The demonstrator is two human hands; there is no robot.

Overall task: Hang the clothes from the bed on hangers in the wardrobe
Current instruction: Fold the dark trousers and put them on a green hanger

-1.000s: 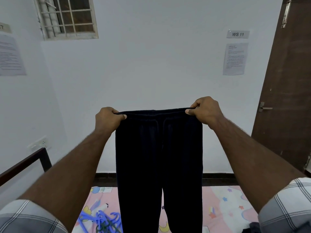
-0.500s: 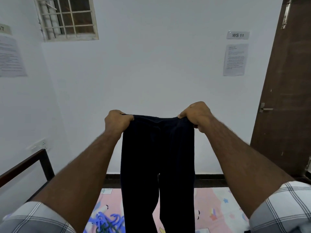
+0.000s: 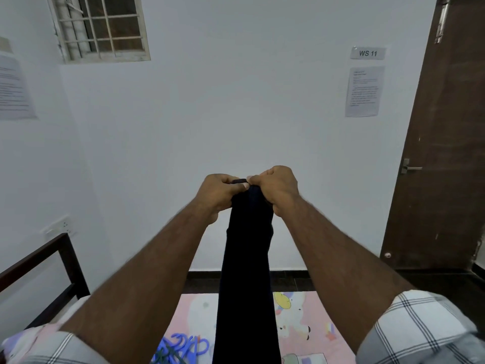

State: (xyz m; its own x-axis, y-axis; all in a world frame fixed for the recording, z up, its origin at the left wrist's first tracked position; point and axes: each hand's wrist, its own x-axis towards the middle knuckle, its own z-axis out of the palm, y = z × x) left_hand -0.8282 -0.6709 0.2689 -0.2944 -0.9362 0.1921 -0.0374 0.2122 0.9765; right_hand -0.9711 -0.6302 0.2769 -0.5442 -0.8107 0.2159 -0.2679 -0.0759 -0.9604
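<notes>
Dark navy trousers (image 3: 246, 271) hang straight down in front of me, folded lengthwise into one narrow strip. My left hand (image 3: 219, 194) and my right hand (image 3: 275, 189) are side by side at chest height, each gripping the waistband, thumbs nearly touching. The legs drop over the bed (image 3: 309, 319) with its pink cartoon sheet. A pile of blue plastic hangers (image 3: 183, 348) lies on the sheet just left of the trousers. No wardrobe is in view.
A dark wooden bed frame rail (image 3: 49, 261) runs along the left. A brown door (image 3: 446, 153) with a metal handle stands at the right. White wall ahead carries a barred window (image 3: 102, 27) and paper notices (image 3: 364, 90).
My hands have come together from about a waistband's width apart, folding the trousers in half lengthwise. The camera view has tilted slightly down, showing more of the bed.
</notes>
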